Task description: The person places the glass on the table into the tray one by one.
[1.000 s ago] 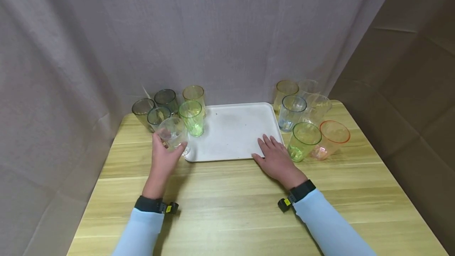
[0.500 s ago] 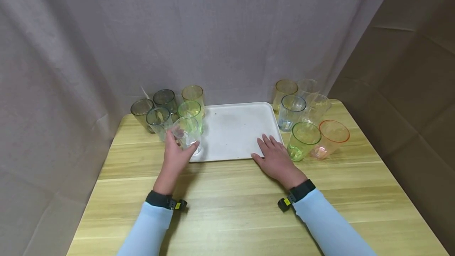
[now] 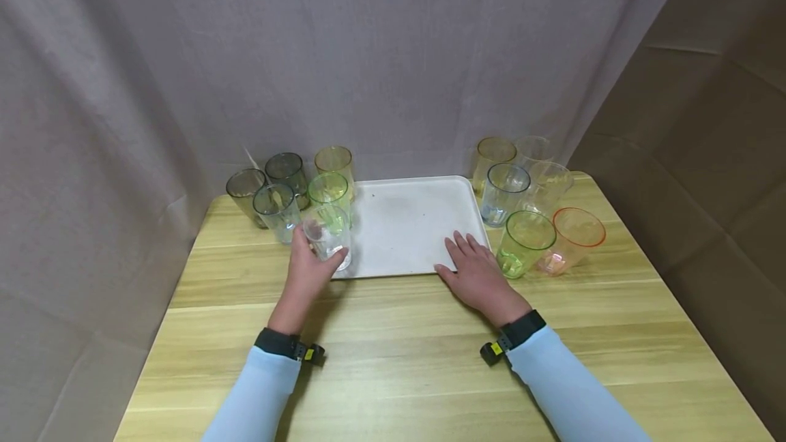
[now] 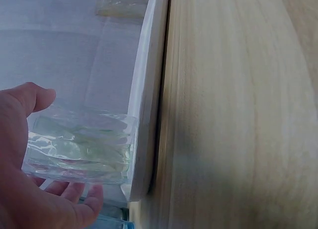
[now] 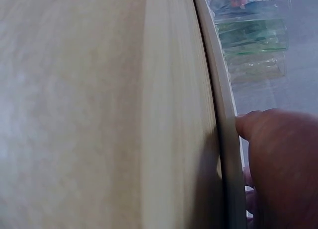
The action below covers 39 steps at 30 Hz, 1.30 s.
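A clear glass [image 3: 325, 227] stands at the front left corner of the white tray [image 3: 405, 224]. My left hand [image 3: 307, 268] is around this glass, its fingers along the left side. In the left wrist view the thumb [image 4: 39, 97] stands slightly apart from the glass wall, while the fingertips [image 4: 92, 199] lie right at the opposite side. Behind the clear glass is a green glass [image 3: 329, 189], also on the tray's left side. My right hand [image 3: 475, 271] rests with extended fingers on the tray's front right corner, its thumb at the front edge.
Left of the tray are two dark grey glasses [image 3: 245, 186] and a bluish glass [image 3: 278, 210]; an amber glass [image 3: 338, 159] stands behind the green one. Right of it are several more, including a blue-rimmed glass [image 3: 506, 189], a green-rimmed glass [image 3: 525, 241] and an orange-rimmed glass [image 3: 577, 230].
My left hand has moved right, bringing the clear glass from beside the bluish glass onto the tray's front left corner, and has loosened around it. My right hand has stayed in place.
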Motion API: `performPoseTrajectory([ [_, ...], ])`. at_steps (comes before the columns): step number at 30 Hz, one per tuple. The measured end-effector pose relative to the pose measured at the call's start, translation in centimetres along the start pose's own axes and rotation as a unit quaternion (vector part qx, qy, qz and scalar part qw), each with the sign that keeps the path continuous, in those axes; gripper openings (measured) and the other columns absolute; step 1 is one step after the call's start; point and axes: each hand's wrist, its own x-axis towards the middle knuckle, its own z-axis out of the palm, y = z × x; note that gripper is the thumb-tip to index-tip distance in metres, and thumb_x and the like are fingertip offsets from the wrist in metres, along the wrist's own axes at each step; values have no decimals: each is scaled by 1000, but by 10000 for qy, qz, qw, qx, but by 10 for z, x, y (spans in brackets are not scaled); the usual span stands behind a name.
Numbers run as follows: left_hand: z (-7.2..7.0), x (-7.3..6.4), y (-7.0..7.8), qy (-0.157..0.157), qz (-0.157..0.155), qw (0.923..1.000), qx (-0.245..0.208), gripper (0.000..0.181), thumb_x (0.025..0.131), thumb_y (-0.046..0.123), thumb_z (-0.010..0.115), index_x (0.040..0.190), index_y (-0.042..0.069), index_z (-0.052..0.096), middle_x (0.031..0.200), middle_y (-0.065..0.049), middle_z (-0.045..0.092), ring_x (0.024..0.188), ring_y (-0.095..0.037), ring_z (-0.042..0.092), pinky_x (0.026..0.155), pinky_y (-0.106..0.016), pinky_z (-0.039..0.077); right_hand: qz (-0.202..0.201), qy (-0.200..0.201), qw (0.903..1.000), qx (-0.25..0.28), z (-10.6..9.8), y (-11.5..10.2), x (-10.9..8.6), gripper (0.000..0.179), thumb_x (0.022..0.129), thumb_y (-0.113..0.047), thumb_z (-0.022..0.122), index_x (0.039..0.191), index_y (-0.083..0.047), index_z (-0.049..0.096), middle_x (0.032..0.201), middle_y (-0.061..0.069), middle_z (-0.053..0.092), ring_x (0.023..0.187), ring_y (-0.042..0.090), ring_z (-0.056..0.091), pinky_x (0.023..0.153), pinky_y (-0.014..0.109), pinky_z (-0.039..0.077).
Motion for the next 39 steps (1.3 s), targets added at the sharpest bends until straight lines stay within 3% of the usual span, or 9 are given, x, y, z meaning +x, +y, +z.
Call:
performPoseTrajectory([
  [11, -1, 0, 2, -235, -24, 9996, 125, 95, 80, 28, 88, 152, 5, 30, 148, -18, 43, 142, -29, 38, 121, -48, 31, 8, 85, 10000, 33, -2, 1, -2, 77, 108, -57, 41, 164, -6, 34, 170, 18, 20, 154, 41, 12, 123, 63, 16],
  [19, -13, 5, -13, -806, 333, 9936, 716, 108, 80, 36, 89, 159, -1, 24, 156, -23, 37, 146, -32, 33, 122, -50, 28, 7, 98, 9999, 27, -1, 4, -4, 77, 107, -57, 42, 163, -5, 34, 170, 19, 21, 154, 42, 13, 122, 64, 17],
  [24, -16, 13, -24, -1506, 474, 9751, 1558, 107, 76, 46, 91, 157, 3, 35, 152, -19, 46, 141, -30, 40, 121, -47, 32, 59, 50, 10000, 22, 0, 8, -4, 78, 108, -58, 39, 164, -5, 32, 171, 18, 19, 155, 41, 10, 123, 63, 16],
  [27, -15, 16, -30, -1798, 589, 9625, 1945, 115, 72, 52, 91, 159, 5, 33, 154, -18, 46, 141, -32, 40, 120, -49, 33, 59, 68, 10000, 28, 0, 9, -5, 77, 108, -57, 40, 164, -5, 33, 170, 19, 20, 154, 42, 11, 122, 64, 16],
  [34, -13, 21, -36, -2115, 764, 9295, 2922, 130, 75, 69, 80, 164, -4, 20, 167, -23, 26, 151, -38, 23, 125, -49, 22, 12, 111, 9999, 31, 0, 6, -5, 77, 107, -57, 42, 163, -5, 34, 170, 19, 21, 154, 43, 13, 122, 64, 17],
  [39, -17, 22, -37, -2119, 827, 9155, 3319, 131, 77, 75, 74, 165, -5, 19, 168, -24, 22, 153, -40, 18, 126, -51, 18, -12, 80, 10000, -4, 2, 3, 0, 78, 107, -59, 39, 164, -7, 33, 171, 17, 20, 154, 41, 12, 122, 63, 16],
])
